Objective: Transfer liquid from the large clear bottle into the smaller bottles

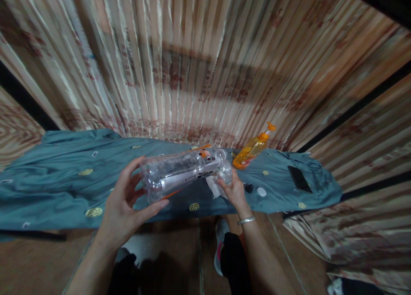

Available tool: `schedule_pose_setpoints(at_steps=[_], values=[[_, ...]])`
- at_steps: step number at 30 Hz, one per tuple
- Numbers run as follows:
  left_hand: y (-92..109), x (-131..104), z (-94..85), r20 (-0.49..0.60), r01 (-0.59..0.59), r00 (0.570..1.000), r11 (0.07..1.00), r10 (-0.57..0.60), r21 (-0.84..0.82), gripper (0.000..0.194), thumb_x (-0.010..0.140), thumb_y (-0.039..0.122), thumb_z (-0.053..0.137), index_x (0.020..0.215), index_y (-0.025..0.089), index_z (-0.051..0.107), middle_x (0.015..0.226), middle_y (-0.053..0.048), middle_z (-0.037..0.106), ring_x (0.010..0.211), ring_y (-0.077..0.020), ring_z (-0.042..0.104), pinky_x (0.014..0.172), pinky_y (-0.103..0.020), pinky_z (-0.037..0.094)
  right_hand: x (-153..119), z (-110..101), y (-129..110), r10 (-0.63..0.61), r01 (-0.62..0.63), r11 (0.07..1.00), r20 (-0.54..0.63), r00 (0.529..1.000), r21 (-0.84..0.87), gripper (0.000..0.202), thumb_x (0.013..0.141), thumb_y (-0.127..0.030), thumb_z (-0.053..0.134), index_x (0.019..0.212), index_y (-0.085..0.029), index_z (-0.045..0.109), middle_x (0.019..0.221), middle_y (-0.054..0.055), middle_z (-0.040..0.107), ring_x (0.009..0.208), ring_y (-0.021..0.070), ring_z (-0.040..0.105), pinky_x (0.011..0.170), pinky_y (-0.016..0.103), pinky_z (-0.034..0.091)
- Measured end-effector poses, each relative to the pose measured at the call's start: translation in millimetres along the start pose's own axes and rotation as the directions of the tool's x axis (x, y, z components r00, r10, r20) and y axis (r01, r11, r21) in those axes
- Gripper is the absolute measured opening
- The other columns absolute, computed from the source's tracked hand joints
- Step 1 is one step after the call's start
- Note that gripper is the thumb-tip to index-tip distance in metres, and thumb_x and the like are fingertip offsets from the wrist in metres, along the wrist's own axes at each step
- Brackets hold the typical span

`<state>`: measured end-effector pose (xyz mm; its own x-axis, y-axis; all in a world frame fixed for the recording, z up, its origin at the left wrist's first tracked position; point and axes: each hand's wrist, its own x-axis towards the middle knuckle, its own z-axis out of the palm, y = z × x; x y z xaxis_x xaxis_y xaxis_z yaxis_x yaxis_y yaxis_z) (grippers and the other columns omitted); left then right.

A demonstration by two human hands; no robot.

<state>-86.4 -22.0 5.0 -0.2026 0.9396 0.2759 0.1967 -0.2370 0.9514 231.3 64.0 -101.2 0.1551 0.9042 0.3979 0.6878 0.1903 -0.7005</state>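
Note:
A large clear plastic bottle (180,171) with a printed label lies nearly sideways in the air above the cloth, its neck toward the right. My left hand (123,201) grips it round its base, thumb below and fingers behind. Near the neck, my right hand (236,190) closes on a clear plastic piece (225,171); its kind is unclear, partly hidden by the fingers. White tissue-like material (213,188) hangs beneath this piece, beside my right fingers. Just beyond that hand, an orange pump bottle (252,151) with yellow-orange liquid leans to the right in view.
A blue-green patterned cloth (64,175) covers the narrow table. A small black object (248,188) and a white round disc (261,192) lie right of my right hand. Farther right is a dark phone (299,179). A pleated curtain (192,72) hangs behind, with black frame bars at the sides.

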Motion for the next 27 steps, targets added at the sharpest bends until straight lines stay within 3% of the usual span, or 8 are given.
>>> schedule_pose_setpoints(at_steps=[6,16,22,27], values=[[0.4,-0.8,0.9,-0.020,-0.003,1.000,1.000,0.003,0.000,0.099,0.052,0.044,0.092,0.141,0.030,0.051,0.143,-0.011,0.061,0.124,-0.0361,0.065,0.093,-0.049,0.062,-0.6,0.6,0.6,-0.015,0.015,1.000,-0.012,1.000,0.004,0.058,0.080,-0.042,0.070,0.132,-0.019,0.058,0.116,0.011,0.074,0.103,0.0285,0.071,0.091,0.042,0.057],[-3.6,-1.7,1.0,0.010,-0.019,1.000,1.000,0.020,-0.016,0.111,0.050,0.043,0.093,0.149,0.029,0.044,0.153,-0.013,0.052,0.130,-0.0378,0.061,0.098,-0.050,0.060,-0.4,1.4,0.2,-0.006,0.006,1.000,-0.016,1.000,0.013,0.058,0.079,-0.038,0.071,0.132,-0.019,0.058,0.117,0.011,0.074,0.104,0.0281,0.071,0.092,0.042,0.057],[-4.4,-1.4,1.6,0.005,-0.048,0.999,0.999,0.048,-0.015,0.106,0.053,0.042,0.093,0.147,0.033,0.047,0.150,-0.011,0.054,0.130,-0.0372,0.061,0.096,-0.050,0.061,-0.4,0.3,-1.6,0.007,-0.007,1.000,-0.014,1.000,0.019,0.058,0.078,-0.040,0.071,0.131,-0.020,0.059,0.115,0.010,0.075,0.102,0.0285,0.071,0.090,0.041,0.057],[-2.6,-2.0,1.6,-0.005,-0.007,1.000,1.000,0.007,-0.029,0.106,0.052,0.041,0.092,0.148,0.031,0.046,0.150,-0.012,0.054,0.132,-0.0378,0.059,0.098,-0.052,0.059,-0.8,0.4,-1.4,0.012,-0.012,1.000,-0.010,1.000,0.010,0.060,0.078,-0.042,0.071,0.132,-0.018,0.058,0.113,0.011,0.075,0.102,0.0297,0.072,0.090,0.042,0.058]])
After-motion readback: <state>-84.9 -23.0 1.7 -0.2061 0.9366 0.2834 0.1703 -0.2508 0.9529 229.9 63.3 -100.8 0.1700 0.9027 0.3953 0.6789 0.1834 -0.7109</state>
